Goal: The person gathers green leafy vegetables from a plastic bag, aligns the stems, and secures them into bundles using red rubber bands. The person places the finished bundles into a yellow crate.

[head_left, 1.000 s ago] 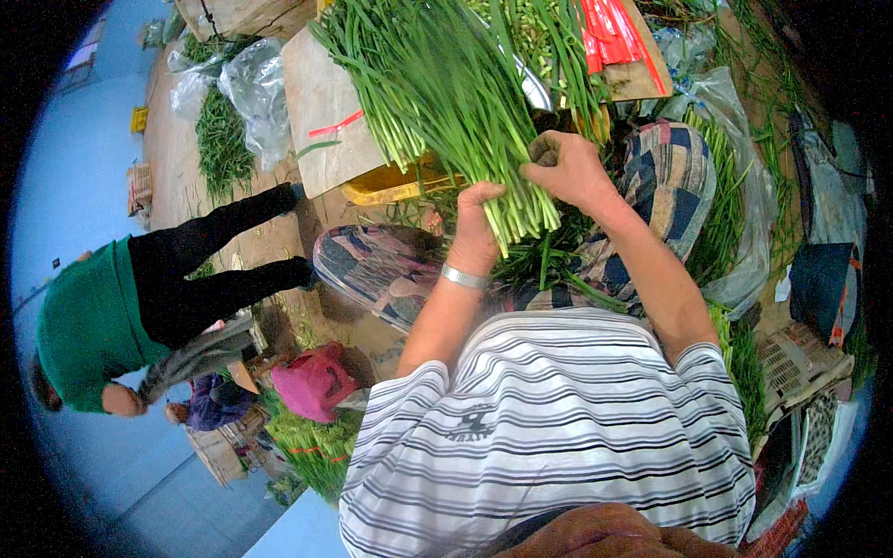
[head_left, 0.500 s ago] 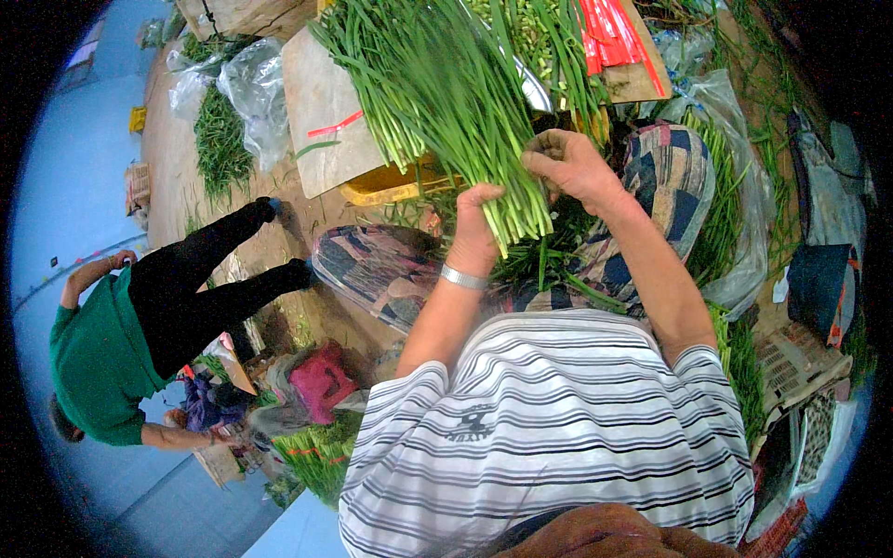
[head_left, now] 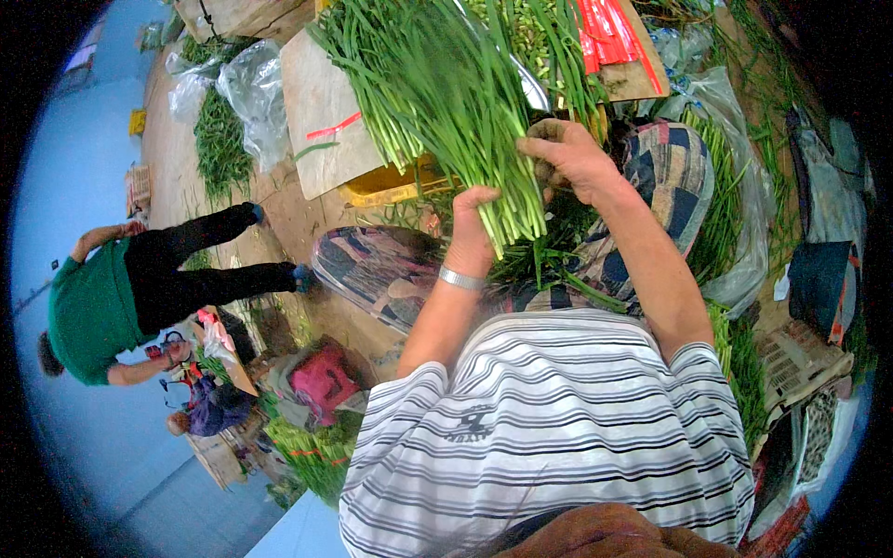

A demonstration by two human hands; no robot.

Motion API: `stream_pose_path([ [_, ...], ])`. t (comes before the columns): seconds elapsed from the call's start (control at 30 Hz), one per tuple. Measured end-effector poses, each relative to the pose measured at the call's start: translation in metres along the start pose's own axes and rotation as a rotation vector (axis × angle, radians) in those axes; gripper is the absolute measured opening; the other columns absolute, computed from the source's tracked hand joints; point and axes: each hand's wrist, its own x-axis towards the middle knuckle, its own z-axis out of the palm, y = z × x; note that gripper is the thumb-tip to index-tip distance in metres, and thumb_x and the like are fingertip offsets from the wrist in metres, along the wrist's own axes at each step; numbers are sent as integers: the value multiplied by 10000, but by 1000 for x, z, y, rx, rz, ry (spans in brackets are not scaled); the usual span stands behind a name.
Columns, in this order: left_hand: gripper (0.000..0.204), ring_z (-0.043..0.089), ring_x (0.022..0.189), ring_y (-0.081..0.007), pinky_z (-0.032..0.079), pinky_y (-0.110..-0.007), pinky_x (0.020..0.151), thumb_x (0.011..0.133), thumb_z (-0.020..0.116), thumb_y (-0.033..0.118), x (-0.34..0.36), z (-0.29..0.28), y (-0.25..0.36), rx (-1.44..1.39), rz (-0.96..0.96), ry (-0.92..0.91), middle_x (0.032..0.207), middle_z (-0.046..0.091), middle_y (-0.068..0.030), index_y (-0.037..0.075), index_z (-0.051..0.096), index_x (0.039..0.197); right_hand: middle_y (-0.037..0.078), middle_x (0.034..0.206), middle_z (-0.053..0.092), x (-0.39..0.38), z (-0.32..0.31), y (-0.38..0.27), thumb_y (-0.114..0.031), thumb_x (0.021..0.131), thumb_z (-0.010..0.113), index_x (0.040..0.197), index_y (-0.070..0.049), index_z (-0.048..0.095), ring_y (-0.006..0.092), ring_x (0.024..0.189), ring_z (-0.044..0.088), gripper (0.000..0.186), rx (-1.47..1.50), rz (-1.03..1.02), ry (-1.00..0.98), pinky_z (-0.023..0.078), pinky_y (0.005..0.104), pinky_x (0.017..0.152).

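Observation:
My left hand point(head_left: 473, 231) is closed round the lower, pale end of a bunch of garlic chives point(head_left: 507, 181), its thumb lying across the stems. The long green leaves stretch away over a board point(head_left: 321, 98) in front of me. On the bunch's right edge, my right hand point(head_left: 575, 160) has its fingers curled with the tips against the stems; whatever they pinch is hidden. Loose green leaves point(head_left: 549, 265) lie in my lap below the bunch. A shiny curved metal edge point(head_left: 530, 88) shows just beyond my right hand.
Red strips point(head_left: 609, 42) lie on the board's right, one more red strip point(head_left: 333, 126) on its left. Under it is a yellow crate point(head_left: 391, 184). Chives in clear plastic point(head_left: 735, 195) stand right of my knee. At left, a person in green point(head_left: 93, 298) bends near another seated person point(head_left: 219, 409).
My right hand has shifted slightly left and up along the bunch. The bunch has moved slightly left with my left hand. The person in green has changed stance and brought an arm higher.

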Motion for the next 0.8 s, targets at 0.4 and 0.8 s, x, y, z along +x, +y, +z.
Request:
stream_pose_path([
  [0.4, 431, 618, 920, -296, 517, -407, 809, 860, 455, 288, 1, -19, -3, -169, 31, 95, 1083, 597, -179, -20, 510, 1157, 178, 787, 630, -48, 12, 2, -374, 739, 642, 830, -51, 655, 340, 745, 618, 336, -988, -431, 64, 502, 412, 677],
  [0.8, 434, 611, 920, -256, 519, -394, 798, 925, 409, 409, 4, -14, -5, -69, 67, 197, 1034, 603, -131, 57, 502, 1161, 169, 669, 626, -7, 24, 22, -337, 723, 636, 809, -4, 667, 284, 626, 610, 345, -670, -308, 183, 497, 369, 618],
])
